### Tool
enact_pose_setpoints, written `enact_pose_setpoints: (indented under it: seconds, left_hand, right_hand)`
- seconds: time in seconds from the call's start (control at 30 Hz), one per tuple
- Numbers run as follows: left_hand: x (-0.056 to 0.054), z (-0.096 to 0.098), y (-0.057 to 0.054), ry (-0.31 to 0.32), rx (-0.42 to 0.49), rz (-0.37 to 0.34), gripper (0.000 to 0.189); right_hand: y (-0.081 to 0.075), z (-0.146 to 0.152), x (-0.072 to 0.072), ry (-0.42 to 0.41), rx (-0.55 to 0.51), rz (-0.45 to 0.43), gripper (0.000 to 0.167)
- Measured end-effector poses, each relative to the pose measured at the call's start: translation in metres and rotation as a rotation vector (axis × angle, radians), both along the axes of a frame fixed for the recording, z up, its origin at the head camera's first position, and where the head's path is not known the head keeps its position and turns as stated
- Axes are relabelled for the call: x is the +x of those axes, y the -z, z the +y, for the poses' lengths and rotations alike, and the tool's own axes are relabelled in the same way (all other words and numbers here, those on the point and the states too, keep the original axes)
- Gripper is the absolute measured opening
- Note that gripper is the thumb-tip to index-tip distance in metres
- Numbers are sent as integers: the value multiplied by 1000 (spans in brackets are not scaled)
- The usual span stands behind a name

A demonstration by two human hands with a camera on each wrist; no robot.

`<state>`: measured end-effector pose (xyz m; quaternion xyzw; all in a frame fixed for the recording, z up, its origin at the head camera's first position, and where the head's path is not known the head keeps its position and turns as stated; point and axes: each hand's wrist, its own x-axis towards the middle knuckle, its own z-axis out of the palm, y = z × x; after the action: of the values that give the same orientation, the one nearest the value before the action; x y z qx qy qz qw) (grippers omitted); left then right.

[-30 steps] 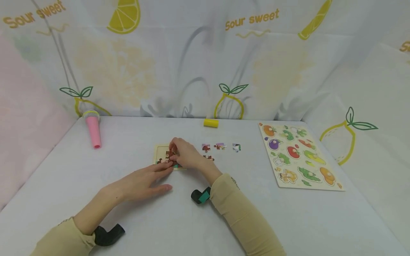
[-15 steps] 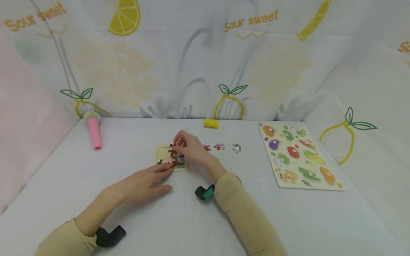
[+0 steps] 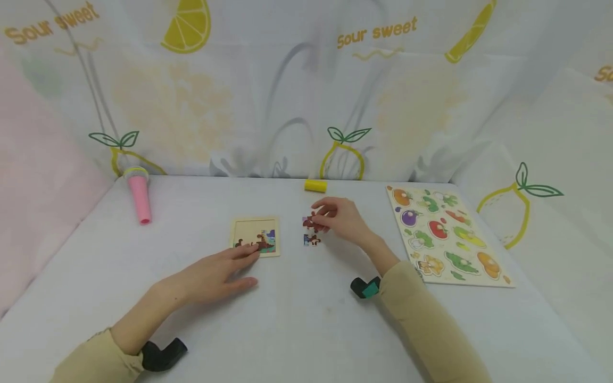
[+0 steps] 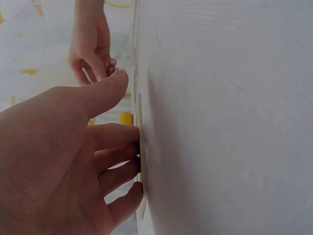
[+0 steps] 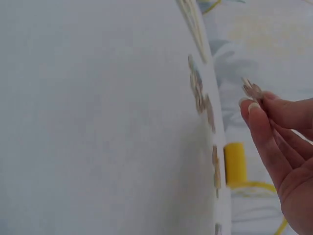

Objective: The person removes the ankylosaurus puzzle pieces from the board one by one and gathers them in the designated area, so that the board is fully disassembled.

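My left hand (image 3: 210, 274) rests its fingertips on the lower left part of a small wooden jigsaw tray (image 3: 279, 239), with the thumb held apart. A few joined brown, blue and green pieces (image 3: 267, 242) lie in the tray's lower right, partly hidden by those fingers. Between thumb and fingers, my right hand (image 3: 342, 221) pinches a brown jigsaw piece (image 5: 252, 89) above the table, right of the tray. Loose jigsaw pieces (image 3: 311, 240) lie beneath and beside that hand, some of them covered by it in the head view.
A yellow cylinder (image 3: 315, 185) lies near the back edge. To the right is a vegetable peg puzzle board (image 3: 414, 229). A pink toy microphone (image 3: 140, 197) lies at the back left. Printed cloth hangs behind the white table (image 3: 191, 223).
My right hand has lifted brown jigsaw from the tray and carried it right, over the loose pieces. More of the tray's bare base shows. The left hand has stayed in place.
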<state>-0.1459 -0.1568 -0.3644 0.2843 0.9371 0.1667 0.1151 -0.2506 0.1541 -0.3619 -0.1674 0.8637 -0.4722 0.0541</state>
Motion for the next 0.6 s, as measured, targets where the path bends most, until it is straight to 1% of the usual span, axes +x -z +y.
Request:
enact_pose_setpoints:
  seconds: [0.07,0.17,0.27,0.37,0.43,0.6]
  left_hand:
    - [0,0,-1,0,2,-7,71]
    - [0,-1,-2,0,-5,-10,71]
    - [-1,-3,-2,-1,-7,-8,72]
    - [-1,-3,-1,-1,-2,-7,74]
    - [-2,-3,0,0,1,-10,75]
    - [-3,-1,3,1,-1,-15,75]
  right_hand:
    - [3,18,2,37,-10,-27,24]
    - [9,38,3,85,-51,-59,20]
    - [13,48,3,95,-76,-61,18]
    - [13,52,0,75,-52,-50,18]
    - [13,54,-1,72,-29,-59,16]
    - [12,60,-2,61,64,-80,14]
